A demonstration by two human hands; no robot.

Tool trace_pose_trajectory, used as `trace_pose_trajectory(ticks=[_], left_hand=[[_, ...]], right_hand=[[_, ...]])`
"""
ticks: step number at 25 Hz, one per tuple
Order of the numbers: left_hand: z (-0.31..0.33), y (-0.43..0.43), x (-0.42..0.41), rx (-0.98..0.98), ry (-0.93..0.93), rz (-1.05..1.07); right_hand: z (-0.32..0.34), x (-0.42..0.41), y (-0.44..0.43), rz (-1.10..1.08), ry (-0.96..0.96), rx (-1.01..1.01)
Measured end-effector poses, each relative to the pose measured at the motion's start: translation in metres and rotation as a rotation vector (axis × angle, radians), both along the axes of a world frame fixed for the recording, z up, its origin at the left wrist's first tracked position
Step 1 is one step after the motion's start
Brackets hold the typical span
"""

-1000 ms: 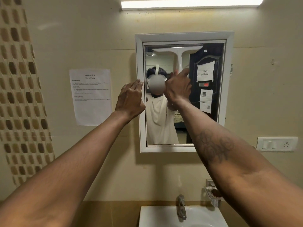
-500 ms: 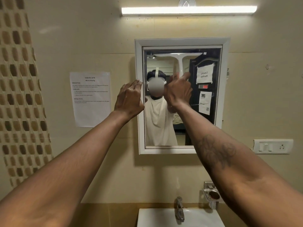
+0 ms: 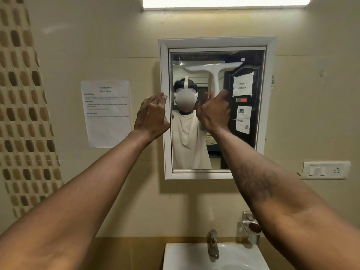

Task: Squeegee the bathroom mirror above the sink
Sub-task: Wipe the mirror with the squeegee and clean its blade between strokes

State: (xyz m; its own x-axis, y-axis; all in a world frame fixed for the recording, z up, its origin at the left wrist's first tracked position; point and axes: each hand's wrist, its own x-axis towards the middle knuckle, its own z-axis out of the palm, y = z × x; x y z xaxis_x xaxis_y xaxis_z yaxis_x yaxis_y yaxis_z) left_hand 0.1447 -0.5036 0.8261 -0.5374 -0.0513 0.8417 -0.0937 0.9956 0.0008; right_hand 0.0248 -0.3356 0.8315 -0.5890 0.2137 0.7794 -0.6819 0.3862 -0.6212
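Head view shows the white plastic T-shaped squeegee (image 3: 213,70) up against the upper part of the rectangular white-framed wall mirror (image 3: 269,94), blade across the top, slightly tilted, handle pointing down. The right hand (image 3: 214,113) is wrapped around the lower handle, fingers curled on it. I judge the tool light and stiff, its smooth handle perhaps slippery when wet; the grip belongs low on the handle so the blade presses evenly on fragile glass. The left hand (image 3: 152,115) holds nothing, fingers loosely extended, at the mirror's left frame edge; whether it touches the frame I cannot tell.

Left of the mirror, a white printed paper sheet (image 3: 108,114) on the beige wall reads "TASK ID: 5070" and "Mirror Wiping". In the reflection a taped sign reads, reversed, "Laundry Machine". Below, nearer, are the white ceramic sink (image 3: 175,256) and metal tap (image 3: 213,243).
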Motion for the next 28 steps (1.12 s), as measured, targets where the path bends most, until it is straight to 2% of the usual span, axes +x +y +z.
trace_pose_trajectory(ticks=[11, 14, 17, 20, 24, 28], left_hand=[[-0.023, 0.023, 0.014, 0.02, -0.006, -0.062], [-0.025, 0.027, 0.021, 0.008, -0.004, -0.062], [-0.021, 0.026, 0.028, 0.004, 0.004, -0.053], [-0.014, 0.023, 0.032, 0.006, 0.003, -0.022], [-0.002, 0.017, 0.034, 0.011, 0.003, 0.008], [0.011, 0.007, 0.034, 0.023, 0.024, 0.017]], right_hand=[[-0.148, 0.032, 0.015, -0.014, -0.208, 0.17], [-0.17, 0.046, 0.02, -0.006, -0.246, 0.193], [-0.152, 0.056, 0.021, 0.045, -0.188, 0.135], [-0.101, 0.059, 0.01, 0.093, -0.089, 0.038], [-0.028, 0.054, -0.012, 0.051, -0.004, -0.002], [0.012, 0.045, -0.024, 0.004, 0.037, -0.025]])
